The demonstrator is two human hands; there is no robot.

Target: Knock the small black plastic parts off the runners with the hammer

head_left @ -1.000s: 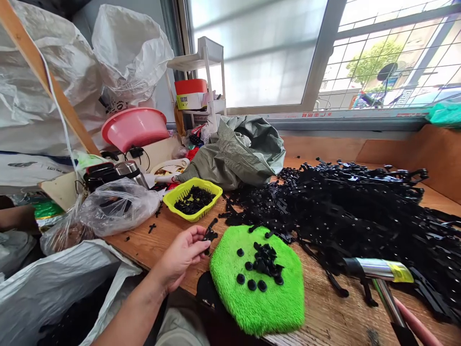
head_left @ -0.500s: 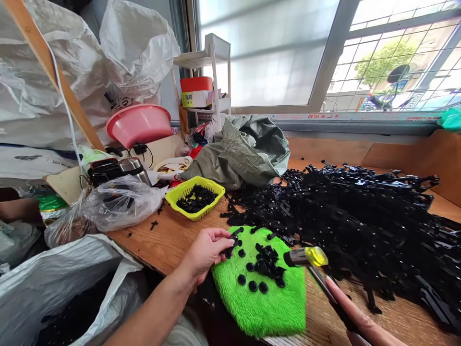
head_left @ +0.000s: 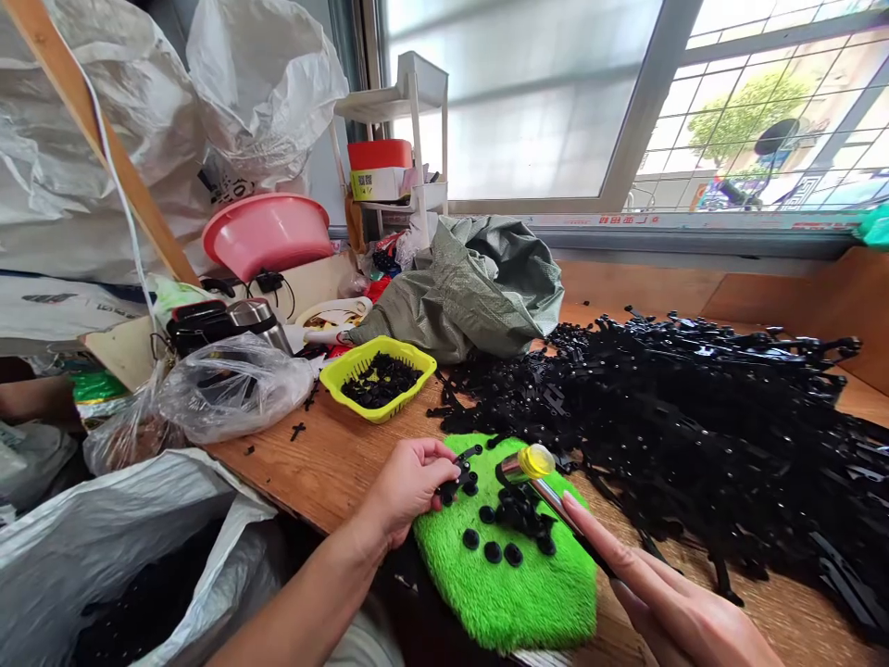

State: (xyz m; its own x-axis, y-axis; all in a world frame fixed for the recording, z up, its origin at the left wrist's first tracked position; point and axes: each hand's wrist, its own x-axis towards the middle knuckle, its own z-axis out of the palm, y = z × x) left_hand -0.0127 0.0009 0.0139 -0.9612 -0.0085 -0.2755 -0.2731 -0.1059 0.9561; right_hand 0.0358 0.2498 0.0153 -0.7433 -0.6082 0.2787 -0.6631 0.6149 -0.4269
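Observation:
Near the left edge of a bright green fuzzy cloth (head_left: 507,607), my left hand (head_left: 415,484) pinches a small black plastic part (head_left: 464,471) with short arms. My right hand (head_left: 670,593) grips a hammer (head_left: 526,465) by its dark handle, index finger stretched along the shaft. The hammer head has a clear yellow face and hangs over the cloth, close to the held part. Below it lies a small heap of black pieces (head_left: 524,514). Several round black caps (head_left: 493,552) form a curved row beside the heap.
A large pile of black plastic parts (head_left: 694,417) covers the table's right side. Behind the cloth stand a yellow basket (head_left: 333,396) of small black pieces and a grey-green woven sack (head_left: 472,296). A clear plastic bag (head_left: 229,389) lies left; an open white sack (head_left: 229,519) sits below.
My right hand has moved left and inward, bringing the hammer head from the cloth's right edge to over the heap. My left hand still pinches the black part in nearly the same place.

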